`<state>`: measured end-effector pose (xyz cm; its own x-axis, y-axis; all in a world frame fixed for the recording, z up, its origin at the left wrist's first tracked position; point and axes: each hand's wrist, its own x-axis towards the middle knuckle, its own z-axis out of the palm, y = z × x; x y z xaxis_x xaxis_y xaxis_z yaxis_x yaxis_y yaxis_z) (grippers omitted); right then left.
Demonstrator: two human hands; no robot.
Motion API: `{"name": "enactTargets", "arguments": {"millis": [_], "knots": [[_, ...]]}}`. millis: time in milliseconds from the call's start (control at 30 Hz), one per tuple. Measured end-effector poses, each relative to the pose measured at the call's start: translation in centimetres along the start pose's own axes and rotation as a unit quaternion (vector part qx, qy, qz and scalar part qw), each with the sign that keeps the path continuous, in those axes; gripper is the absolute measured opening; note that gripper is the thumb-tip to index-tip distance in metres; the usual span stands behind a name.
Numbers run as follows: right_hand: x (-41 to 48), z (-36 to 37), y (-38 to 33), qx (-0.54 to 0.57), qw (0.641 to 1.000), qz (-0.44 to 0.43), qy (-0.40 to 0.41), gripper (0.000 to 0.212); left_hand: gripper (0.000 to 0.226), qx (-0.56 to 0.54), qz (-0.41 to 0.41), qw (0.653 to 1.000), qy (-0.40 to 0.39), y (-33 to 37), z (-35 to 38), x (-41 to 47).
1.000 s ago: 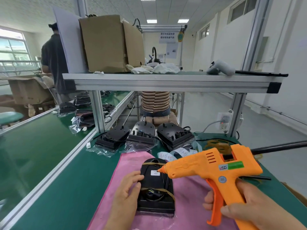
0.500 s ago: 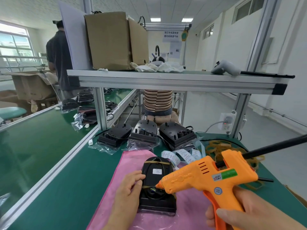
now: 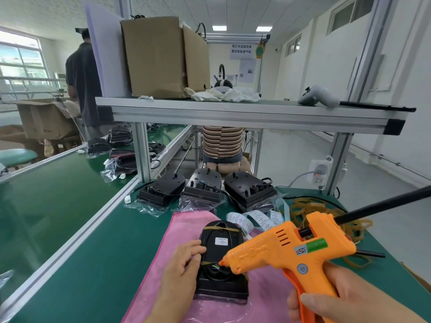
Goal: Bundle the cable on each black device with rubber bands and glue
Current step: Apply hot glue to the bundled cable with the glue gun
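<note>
Glue gun (image 3: 286, 250) nozzle meets cable (image 3: 213, 269), right hand (image 3: 345, 297) clenching its handle; left hand (image 3: 182, 266) grips device (image 3: 221, 284) on cloth (image 3: 263, 297) at the near edge of tabletop (image 3: 93, 264).

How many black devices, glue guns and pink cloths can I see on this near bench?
Black devices: 4, one on the cloth, three at the back
Orange glue gun: 1
Pink cloth: 1
Total: 6
</note>
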<state>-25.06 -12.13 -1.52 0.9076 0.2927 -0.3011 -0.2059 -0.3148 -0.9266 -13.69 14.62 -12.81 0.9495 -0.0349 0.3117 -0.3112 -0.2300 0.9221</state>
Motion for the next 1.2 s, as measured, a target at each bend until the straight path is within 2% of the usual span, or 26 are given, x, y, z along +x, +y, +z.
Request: {"name": "enactTargets", "arguments": {"millis": [400, 533, 633, 833, 1200], "knots": [[0.13, 0.22, 0.01, 0.011, 1.000, -0.002, -0.004, 0.069, 0.032, 0.000, 0.003, 1.000, -0.004, -0.01, -0.03, -0.07], [0.09, 0.33, -0.13, 0.014, 1.000, -0.002, 0.000, 0.060, 0.032, -0.002, 0.003, 1.000, -0.005, -0.04, -0.07, -0.14], [0.02, 0.43, -0.30, 0.010, 1.000, 0.000, 0.006, 0.063, 0.032, -0.001, 0.003, 1.000, -0.007, -0.07, -0.05, -0.12], [0.03, 0.60, -0.72, -0.029, 0.999, 0.003, 0.016, 0.046, 0.033, -0.006, -0.002, 1.000, -0.007, -0.23, -0.02, -0.02], [0.18, 0.81, -0.92, -0.026, 1.000, 0.002, 0.008, 0.050, 0.033, -0.009, -0.002, 1.000, -0.008, -0.36, 0.03, 0.10]]}}
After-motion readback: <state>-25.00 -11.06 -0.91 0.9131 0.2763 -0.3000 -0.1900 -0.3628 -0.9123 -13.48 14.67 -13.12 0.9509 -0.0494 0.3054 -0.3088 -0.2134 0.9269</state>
